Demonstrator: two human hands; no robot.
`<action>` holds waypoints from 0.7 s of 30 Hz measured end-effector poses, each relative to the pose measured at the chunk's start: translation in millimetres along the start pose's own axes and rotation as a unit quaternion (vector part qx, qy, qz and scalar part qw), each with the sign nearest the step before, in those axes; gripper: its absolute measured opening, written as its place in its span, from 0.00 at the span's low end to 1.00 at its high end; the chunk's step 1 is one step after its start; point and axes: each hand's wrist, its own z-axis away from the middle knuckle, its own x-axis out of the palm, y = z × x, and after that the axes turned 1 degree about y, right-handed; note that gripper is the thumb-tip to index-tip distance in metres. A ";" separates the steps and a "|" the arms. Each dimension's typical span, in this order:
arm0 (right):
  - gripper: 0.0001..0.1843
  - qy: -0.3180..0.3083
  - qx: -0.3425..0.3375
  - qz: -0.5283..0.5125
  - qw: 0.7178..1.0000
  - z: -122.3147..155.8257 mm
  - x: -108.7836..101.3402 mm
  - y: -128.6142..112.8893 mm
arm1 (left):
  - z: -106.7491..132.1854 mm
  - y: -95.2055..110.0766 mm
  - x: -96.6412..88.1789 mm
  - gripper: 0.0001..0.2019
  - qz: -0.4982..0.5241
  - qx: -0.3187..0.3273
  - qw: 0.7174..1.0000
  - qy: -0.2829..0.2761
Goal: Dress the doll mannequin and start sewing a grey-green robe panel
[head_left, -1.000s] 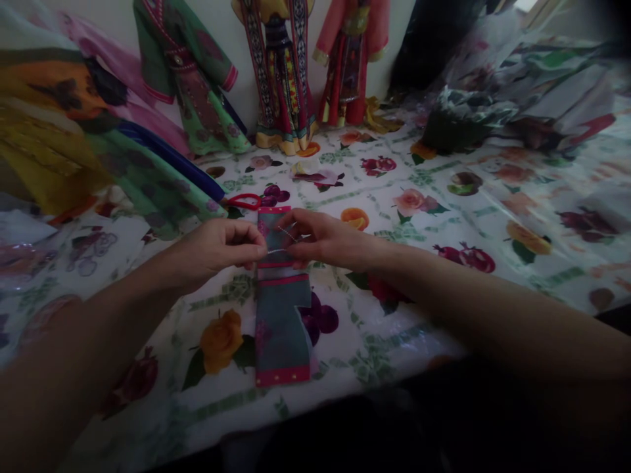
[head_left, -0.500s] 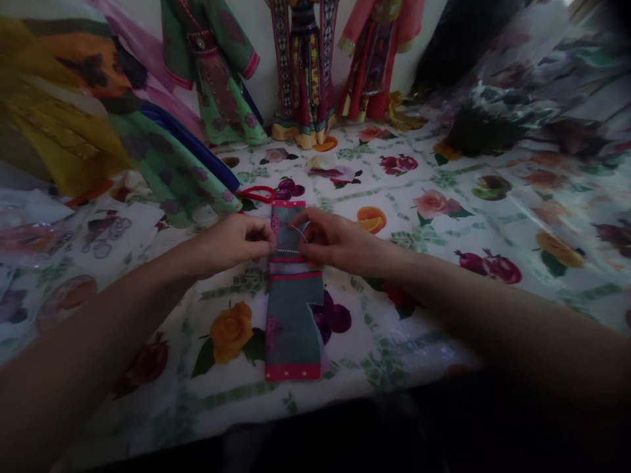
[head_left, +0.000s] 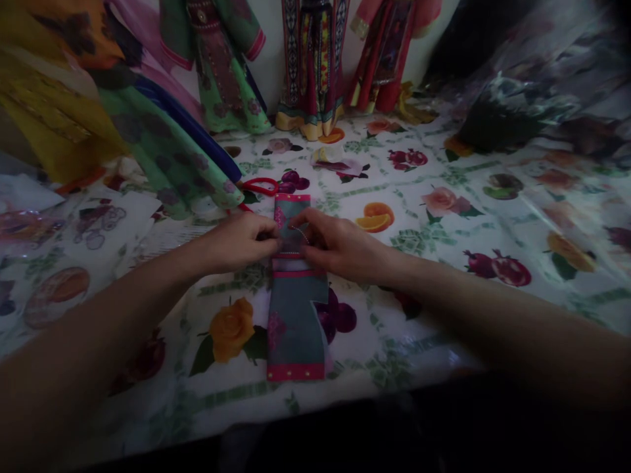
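A small grey-green cloth piece with pink trim (head_left: 296, 315) lies flat on the floral tablecloth (head_left: 434, 263), its long side running away from me. My left hand (head_left: 241, 240) and my right hand (head_left: 340, 246) meet over its upper half. Each hand pinches an end of a thin silvery beaded thread (head_left: 296, 231) that lies across the cloth between the fingertips. Both hands have their fingers closed. The cloth's far end shows above the hands.
Red-handled scissors (head_left: 259, 186) lie just beyond the cloth. Several small costumes stand at the back: green (head_left: 221, 72), dark patterned (head_left: 310, 66), red (head_left: 389, 52). Yellow and green fabrics (head_left: 123, 131) pile at left; crumpled plastic wrap (head_left: 532, 98) at right.
Both hands have lowered onto the cloth and drawn closer together, so the thread between them is shorter. The view has tilted down and shifted a little.
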 end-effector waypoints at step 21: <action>0.18 -0.018 -0.038 -0.082 0.996 2.9 -1.6 -3.5 | 7.3 -2.1 -3.5 0.11 0.027 0.035 0.998 0.043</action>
